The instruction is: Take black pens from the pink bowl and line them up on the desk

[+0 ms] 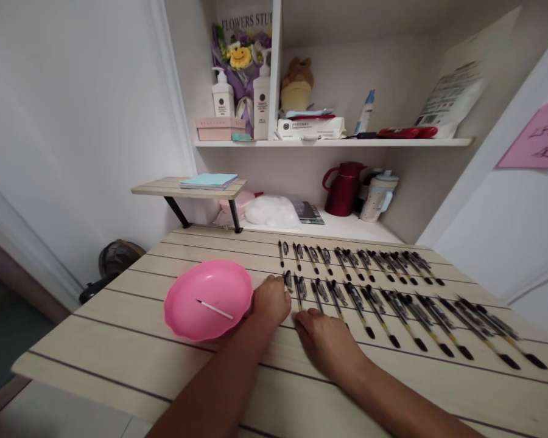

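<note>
Right hand [322,340] flat, fingers spread on the worktop [119,347], left hand [270,301] curled pinching the leftmost pen [288,281] of the front row beside the pink bowl [207,298]; a careless nudge could scatter neighbouring pens.

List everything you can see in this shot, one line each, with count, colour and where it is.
pens: two rows, too many to count surely, black, laid side by side across the right of the table
bowl: one, pink, left of the pens
refill: one, thin and white, inside the bowl
table: one, pale wood with dark stripes
small shelf: one, pale wood, back left, bearing a blue pad
kettle: one, dark red, behind the table
pump bottles: two, white, upper shelf
plush toy: one, brown, upper shelf
sticky note: one, pink, right wall
left hand: curled at the near row's left end
right hand: flat on the table, fingertips at the near row
</note>
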